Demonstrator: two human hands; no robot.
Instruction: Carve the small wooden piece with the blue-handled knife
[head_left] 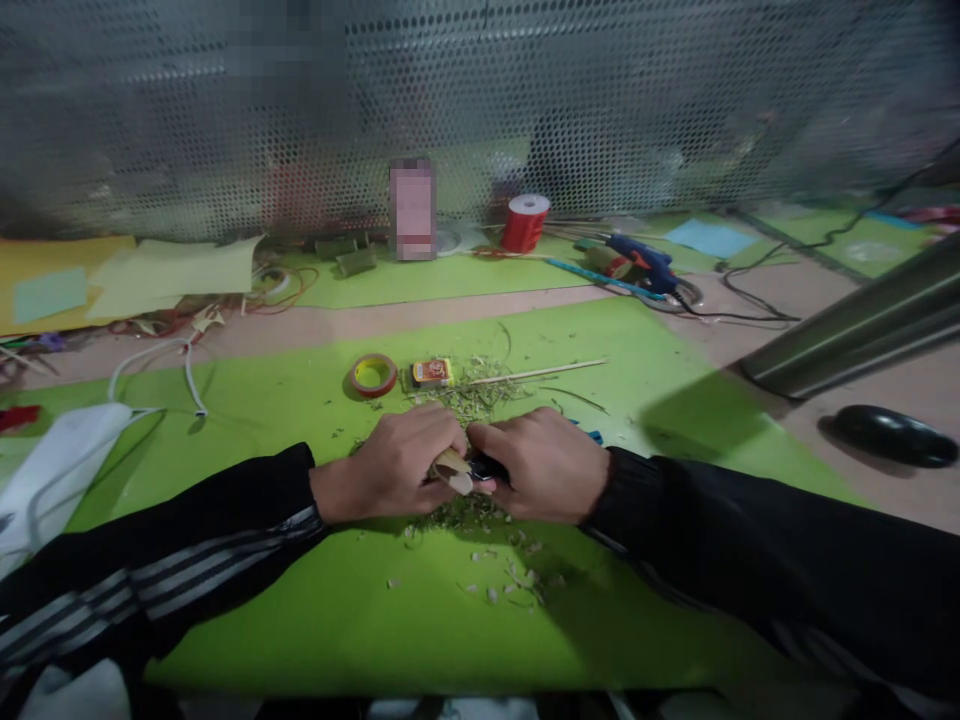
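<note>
Gripping seen over bench (806, 440), inside near edge: pale curved piece (454, 474) clasped by left hand (409, 450), black tool (489, 468) by right hand (551, 460), curly shavings (442, 516) strewn beneath.

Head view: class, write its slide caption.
Left hand grips a curved, pale tan piece; right hand holds a black tool above greenish shavings.

1. Mid-frame, the left hand (405, 458) holds a pale piece (456, 476), the right hand (551, 465) a black tool (490, 468).
2. Shavings (487, 398) litter the green tabletop (300, 620) around them.
3. A red spool (523, 232) stands upper centre; a blue glue gun (646, 264) lies upper right.
</note>
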